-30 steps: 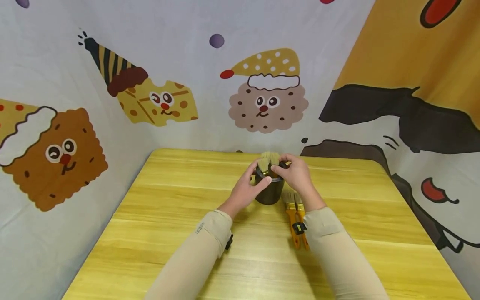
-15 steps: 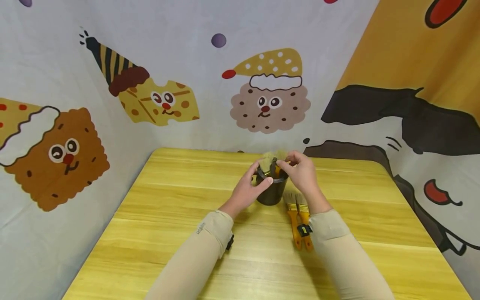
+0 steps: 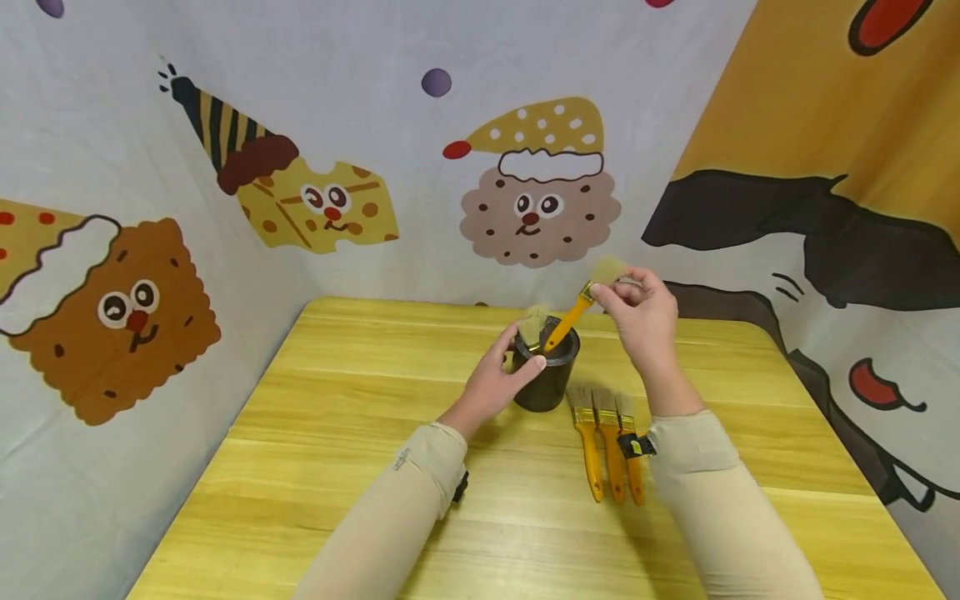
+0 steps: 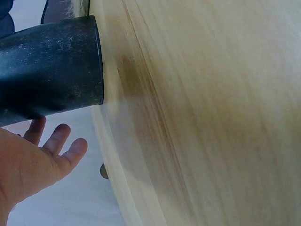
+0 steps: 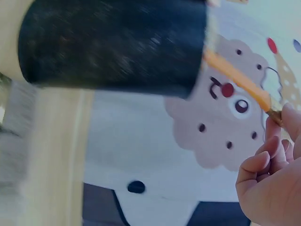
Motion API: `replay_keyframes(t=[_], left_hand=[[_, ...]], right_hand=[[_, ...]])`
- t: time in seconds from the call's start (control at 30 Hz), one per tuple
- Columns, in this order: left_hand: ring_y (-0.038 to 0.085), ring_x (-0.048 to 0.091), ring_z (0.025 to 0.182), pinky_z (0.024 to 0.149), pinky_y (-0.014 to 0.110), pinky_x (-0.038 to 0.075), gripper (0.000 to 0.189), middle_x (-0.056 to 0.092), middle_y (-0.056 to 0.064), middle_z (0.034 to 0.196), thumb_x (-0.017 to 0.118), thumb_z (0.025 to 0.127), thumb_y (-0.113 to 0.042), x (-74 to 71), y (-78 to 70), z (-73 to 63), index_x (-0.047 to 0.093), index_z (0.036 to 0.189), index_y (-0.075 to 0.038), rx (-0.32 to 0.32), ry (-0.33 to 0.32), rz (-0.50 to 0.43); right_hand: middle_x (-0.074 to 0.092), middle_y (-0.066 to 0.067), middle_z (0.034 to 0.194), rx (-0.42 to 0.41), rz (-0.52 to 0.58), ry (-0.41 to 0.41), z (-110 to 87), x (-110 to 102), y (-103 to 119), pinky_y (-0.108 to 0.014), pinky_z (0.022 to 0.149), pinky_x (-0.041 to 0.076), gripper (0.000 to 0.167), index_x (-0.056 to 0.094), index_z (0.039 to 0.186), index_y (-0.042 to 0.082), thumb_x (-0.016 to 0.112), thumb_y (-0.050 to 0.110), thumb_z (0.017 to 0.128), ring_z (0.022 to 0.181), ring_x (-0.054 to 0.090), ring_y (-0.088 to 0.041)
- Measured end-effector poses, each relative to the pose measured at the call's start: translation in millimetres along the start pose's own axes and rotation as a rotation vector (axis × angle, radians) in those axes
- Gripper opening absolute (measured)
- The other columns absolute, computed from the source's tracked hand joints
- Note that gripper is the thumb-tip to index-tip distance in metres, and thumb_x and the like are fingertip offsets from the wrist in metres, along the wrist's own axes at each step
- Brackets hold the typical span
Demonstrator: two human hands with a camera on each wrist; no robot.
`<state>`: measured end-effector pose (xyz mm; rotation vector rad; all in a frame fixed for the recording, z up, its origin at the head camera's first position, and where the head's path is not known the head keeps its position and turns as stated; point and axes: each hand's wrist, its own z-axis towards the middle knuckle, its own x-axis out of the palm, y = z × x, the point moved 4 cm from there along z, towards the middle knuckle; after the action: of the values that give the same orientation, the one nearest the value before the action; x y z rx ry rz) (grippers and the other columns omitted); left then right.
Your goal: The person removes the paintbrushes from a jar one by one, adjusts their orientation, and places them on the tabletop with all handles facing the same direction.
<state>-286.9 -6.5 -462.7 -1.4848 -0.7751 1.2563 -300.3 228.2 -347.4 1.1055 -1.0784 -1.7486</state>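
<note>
Up at the centre right of the head view, the person's right hand (image 3: 647, 321) pinches a paintbrush (image 3: 576, 308) near its metal band, bristles up, the orange handle slanting down to the mouth of a black cup (image 3: 546, 385). The left hand (image 3: 489, 385) holds that cup at its left side, thumb at the front of the rim. Another brush's pale bristles (image 3: 534, 323) poke from the cup. Only the head view shows three brushes (image 3: 612, 442) side by side on the table (image 3: 360, 433), right of centre. The left wrist camera alone reveals fingers spread loosely along the cup's wall, at lower left. At right, the right wrist camera shows the pinch close up, other fingers curled.
</note>
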Motion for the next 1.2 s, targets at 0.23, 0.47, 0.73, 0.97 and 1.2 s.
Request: replay_keyframes(t=[0.23, 0.47, 0.73, 0.97, 1.2], left_hand=[[0.031, 0.042, 0.156, 0.122, 0.062, 0.04, 0.075, 0.04, 0.001, 0.17, 0.064, 0.099, -0.069, 0.7, 1.5, -1.8, 0.021, 0.16, -0.065, -0.003, 0.002, -0.007], [0.029, 0.043, 0.155, 0.122, 0.062, 0.04, 0.076, 0.041, 0.001, 0.17, 0.064, 0.099, -0.069, -0.3, 0.3, -1.9, 0.021, 0.161, -0.063, -0.002, -0.005, 0.003], [0.03, 0.043, 0.155, 0.122, 0.063, 0.04, 0.076, 0.043, 0.003, 0.168, 0.064, 0.098, -0.069, -0.7, 1.7, -0.4, 0.021, 0.161, -0.063, 0.008, -0.006, 0.01], [0.031, 0.043, 0.155, 0.122, 0.063, 0.04, 0.077, 0.042, 0.002, 0.169, 0.064, 0.099, -0.069, -0.9, 1.5, -0.9, 0.021, 0.162, -0.062, 0.017, -0.004, 0.006], [0.035, 0.04, 0.157, 0.122, 0.066, 0.039, 0.078, 0.042, 0.004, 0.169, 0.064, 0.098, -0.07, -0.9, 2.5, 0.2, 0.021, 0.162, -0.06, 0.018, 0.004, 0.003]], right_hand=[[0.079, 0.023, 0.092, -0.006, 0.138, 0.007, -1.6, -33.3, 9.4, -0.012, 0.084, 0.055, 0.037, 0.068, 0.127, 0.021, 0.084, 0.029, 0.094, 0.096, 0.072, 0.0], [0.077, 0.026, 0.093, -0.023, -0.048, 0.072, -11.5, -66.3, -9.3, -0.008, 0.079, 0.054, 0.037, 0.067, 0.129, 0.015, 0.08, 0.032, 0.098, 0.091, 0.07, 0.002], [0.08, 0.006, 0.111, 0.122, -0.39, 0.212, -22.5, -97.5, -48.5, -0.017, 0.075, 0.053, 0.069, 0.058, 0.145, 0.007, 0.072, 0.056, 0.099, 0.091, 0.068, -0.001], [0.07, -0.026, 0.135, 0.277, -0.486, 0.371, -39.3, -110.6, -93.0, -0.034, 0.076, 0.056, 0.085, 0.049, 0.154, 0.001, 0.067, 0.063, 0.1, 0.111, 0.067, -0.035], [0.071, -0.026, 0.133, 0.368, -0.488, 0.457, -59.2, -111.8, -125.0, -0.04, 0.082, 0.058, 0.082, 0.049, 0.152, -0.002, 0.07, 0.058, 0.1, 0.108, 0.069, -0.034]])
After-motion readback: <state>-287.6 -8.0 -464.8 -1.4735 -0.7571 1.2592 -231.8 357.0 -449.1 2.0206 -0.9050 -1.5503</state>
